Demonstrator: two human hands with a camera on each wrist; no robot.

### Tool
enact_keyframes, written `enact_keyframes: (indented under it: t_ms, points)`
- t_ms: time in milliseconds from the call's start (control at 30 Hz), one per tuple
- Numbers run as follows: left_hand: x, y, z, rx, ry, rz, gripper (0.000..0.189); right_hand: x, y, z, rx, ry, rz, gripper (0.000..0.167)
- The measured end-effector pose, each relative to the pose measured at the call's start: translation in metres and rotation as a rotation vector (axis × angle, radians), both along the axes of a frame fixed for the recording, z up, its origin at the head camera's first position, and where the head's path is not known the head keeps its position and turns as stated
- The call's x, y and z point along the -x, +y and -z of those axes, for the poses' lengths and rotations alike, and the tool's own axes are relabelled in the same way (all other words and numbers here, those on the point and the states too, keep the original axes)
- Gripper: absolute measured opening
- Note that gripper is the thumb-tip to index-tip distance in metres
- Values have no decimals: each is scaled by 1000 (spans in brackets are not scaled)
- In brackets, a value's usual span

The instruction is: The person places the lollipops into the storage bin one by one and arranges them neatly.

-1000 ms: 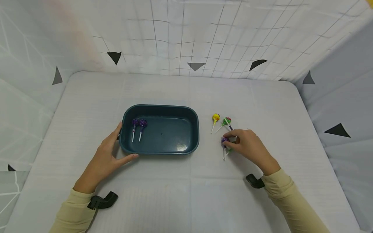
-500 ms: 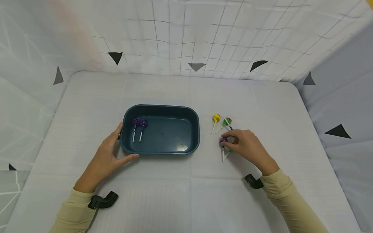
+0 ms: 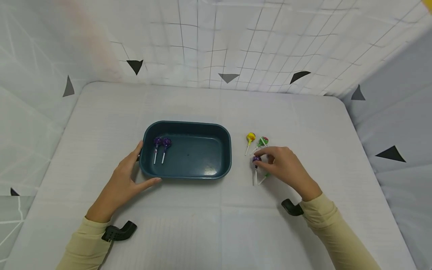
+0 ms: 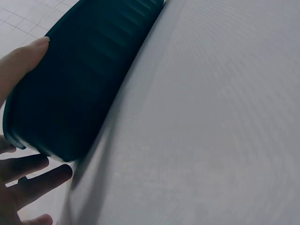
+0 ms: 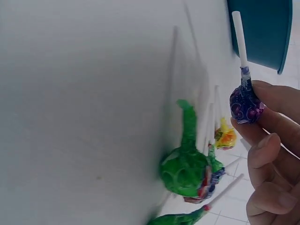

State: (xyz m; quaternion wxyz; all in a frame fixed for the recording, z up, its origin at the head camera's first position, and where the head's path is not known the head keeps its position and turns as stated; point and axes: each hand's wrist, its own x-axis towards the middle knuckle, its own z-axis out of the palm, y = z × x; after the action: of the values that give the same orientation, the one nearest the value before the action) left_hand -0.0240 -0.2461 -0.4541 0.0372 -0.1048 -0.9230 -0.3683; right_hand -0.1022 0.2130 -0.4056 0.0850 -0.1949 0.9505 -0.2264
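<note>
In the head view, my left hand point(image 3: 121, 183) spans the near left corner of a dark teal tray point(image 3: 189, 155). Its thumb touches the tray wall, and the fingers lie fairly straight by the short end. Thumb and fingertips of my right hand point(image 3: 287, 165) pinch a purple-wrapped lollipop point(image 5: 246, 105) by its head, stick pointing away from the palm in the right wrist view. It is held just above the white table. Two purple lollipops point(image 3: 167, 142) lie side by side at the tray's left. Below the right hand lies a green lollipop point(image 5: 185, 173), partly hidden in the head view.
Beyond the right hand, a yellow lollipop point(image 3: 250, 137) and a green and red lollipop point(image 3: 263, 141) lie on the white table point(image 3: 216, 225). Another stick lies by the green and red one, its head covered by the hand. White sheeting with black triangles surrounds the table.
My right hand has lifted the purple lollipop slightly and carried it a little to the left, away from the green one. The left hand and tray have stayed put.
</note>
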Motion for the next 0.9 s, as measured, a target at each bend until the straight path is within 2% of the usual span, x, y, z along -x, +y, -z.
enact_keyframes:
  t_ms: [233,733,900]
  points:
    - [0,1,-1,2,3,1,123,6,-5,-8,25,10,-14,23]
    - [0,-1,2,0,6,5,124,19,-17,-35,101,112,-52,19]
    - [0,0,2,-1,2,6,124,22,-22,-40,128,112,-49,18]
